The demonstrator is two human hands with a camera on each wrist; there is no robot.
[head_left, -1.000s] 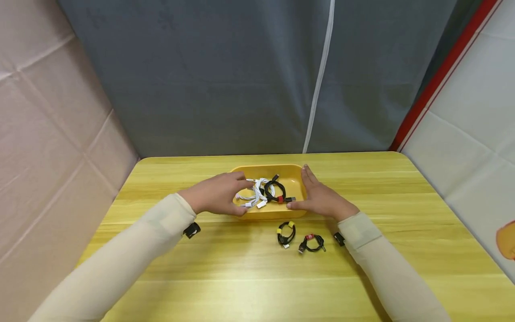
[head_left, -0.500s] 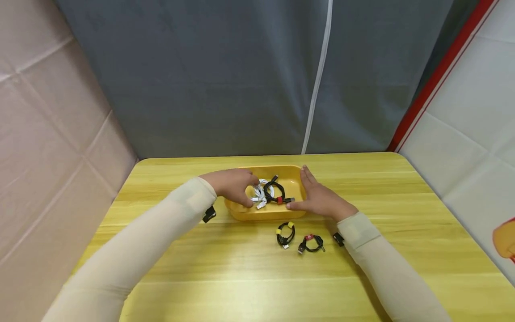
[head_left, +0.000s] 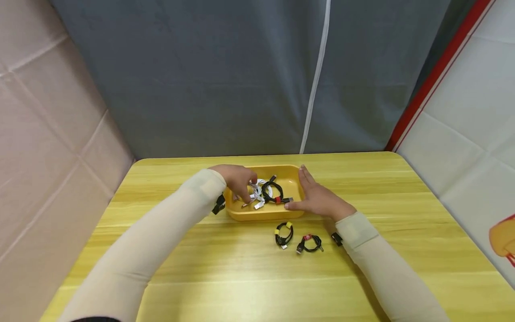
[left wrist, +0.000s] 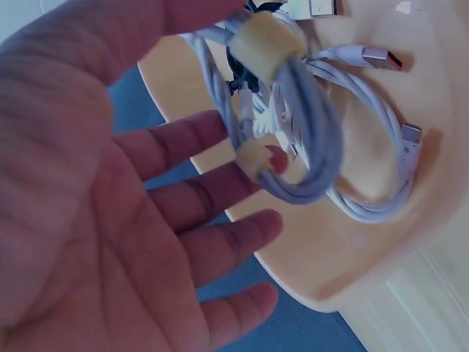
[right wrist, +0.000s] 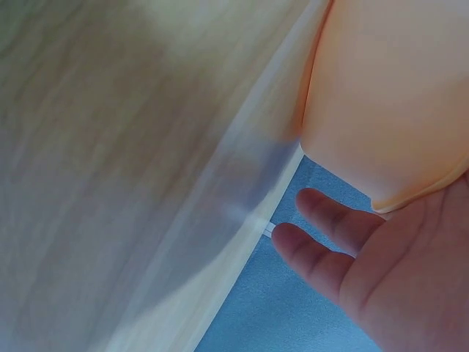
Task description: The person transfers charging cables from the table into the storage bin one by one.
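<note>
Left hand [head_left: 238,180] pinches the white cable [head_left: 257,192] in the tray [head_left: 263,213]; flat, open right hand [head_left: 318,200] steadies it. Next, likely lifting the cable free.

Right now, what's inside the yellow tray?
The yellow tray holds a white coiled cable bundle, pinched by the left hand, and a black coiled cable with a red tie. Anything beneath the hand and cables is covered.

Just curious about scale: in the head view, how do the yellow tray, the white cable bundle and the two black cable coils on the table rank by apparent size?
1. Yellow tray.
2. White cable bundle, partly hidden by the left hand.
3. Yellow-tied black coil and red-tied black coil: alike.
</note>
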